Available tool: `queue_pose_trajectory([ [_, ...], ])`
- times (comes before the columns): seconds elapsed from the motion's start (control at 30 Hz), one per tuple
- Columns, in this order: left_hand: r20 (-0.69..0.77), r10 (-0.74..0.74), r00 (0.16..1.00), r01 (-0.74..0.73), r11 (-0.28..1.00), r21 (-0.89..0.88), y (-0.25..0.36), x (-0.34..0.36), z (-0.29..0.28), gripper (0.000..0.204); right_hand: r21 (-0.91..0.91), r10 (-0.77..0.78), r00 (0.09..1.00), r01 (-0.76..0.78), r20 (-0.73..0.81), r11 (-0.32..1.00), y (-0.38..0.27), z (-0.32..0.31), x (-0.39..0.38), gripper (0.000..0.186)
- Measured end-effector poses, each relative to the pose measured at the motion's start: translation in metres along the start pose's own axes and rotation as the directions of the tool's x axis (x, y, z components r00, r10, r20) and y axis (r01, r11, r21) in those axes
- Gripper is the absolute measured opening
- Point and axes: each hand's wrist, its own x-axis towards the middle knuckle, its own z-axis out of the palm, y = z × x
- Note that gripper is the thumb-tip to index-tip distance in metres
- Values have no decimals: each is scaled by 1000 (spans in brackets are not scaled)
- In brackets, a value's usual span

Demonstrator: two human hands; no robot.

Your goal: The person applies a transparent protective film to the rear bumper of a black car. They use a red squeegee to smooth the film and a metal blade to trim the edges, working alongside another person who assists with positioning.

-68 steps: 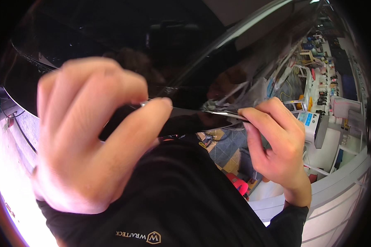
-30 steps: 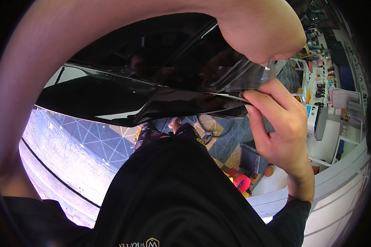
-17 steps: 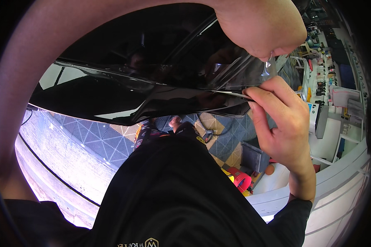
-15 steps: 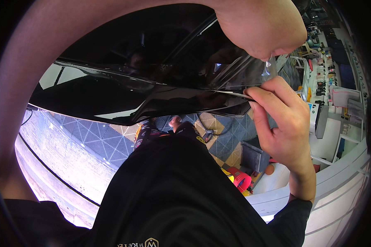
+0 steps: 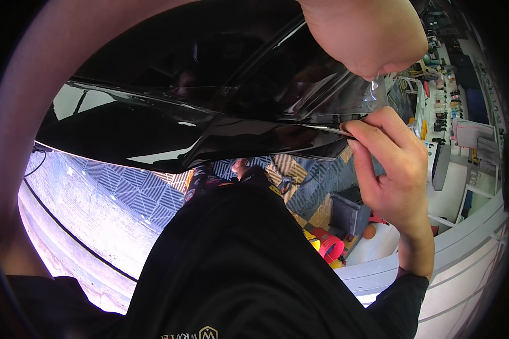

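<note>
A glossy black curved panel [image 5: 124,127] fills the upper middle of the view. My left arm arches round its left and top, and my left hand [image 5: 363,39] is at the upper right, closed, its fingertips on a loose sheet of clear film [image 5: 372,95] that rises from the panel. My right hand [image 5: 391,164] pinches a thin metal blade [image 5: 322,128], whose far end lies along the seam in the panel, just below the film. The tips of several left fingers are hidden behind the hand.
Below the panel are my legs and a tiled floor [image 5: 119,186]. To the right stand a long bench [image 5: 458,169] crowded with small items, a dark bin [image 5: 348,212] and a pink bucket [image 5: 328,246]. A pale ledge [image 5: 79,220] runs along the left.
Since the oldest frame my left hand has swung from the lower left up to the upper right, onto the film. Over the last half second both hands have shifted slightly rightward.
</note>
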Motion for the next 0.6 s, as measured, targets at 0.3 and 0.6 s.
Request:
queue_pose_trajectory([
  [0.3,-8,-9,1000,9,1000,28,10,-3,1,13,1,-3,998,3,-63,1000,5,7,-5,25],
  [0.6,-59,-14,998,18,998,59,23,-14,4,12,-1,3,997,-3,-78,1000,11,9,-9,25],
])
